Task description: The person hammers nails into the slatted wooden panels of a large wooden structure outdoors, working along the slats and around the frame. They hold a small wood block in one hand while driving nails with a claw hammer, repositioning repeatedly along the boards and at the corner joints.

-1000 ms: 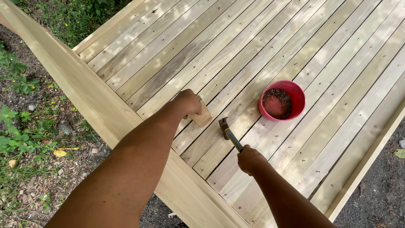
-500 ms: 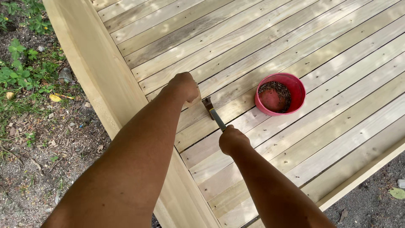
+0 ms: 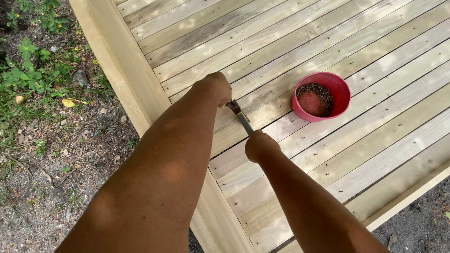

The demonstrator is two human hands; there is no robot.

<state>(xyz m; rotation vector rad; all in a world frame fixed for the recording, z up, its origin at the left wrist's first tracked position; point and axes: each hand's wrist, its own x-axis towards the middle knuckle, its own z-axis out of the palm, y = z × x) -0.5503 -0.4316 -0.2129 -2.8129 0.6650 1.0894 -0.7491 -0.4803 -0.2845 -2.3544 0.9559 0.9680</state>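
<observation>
On the near left of the deck [image 3: 328,42], the hammer [image 3: 240,115], gripped in the closed right hand [image 3: 260,145], has been brought down beside the left hand [image 3: 216,86], curled shut, contents hidden, the nail bowl [image 3: 321,96] untouched to the right.

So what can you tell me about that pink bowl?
The pink bowl is round and looks like plastic, with a thick rolled rim. It stands upright on the pale wooden deck boards, to the right of both hands, and neither hand touches it. Inside, a dark heap of thin nails lies against the far wall, leaving part of the pinkish bottom bare.
</observation>
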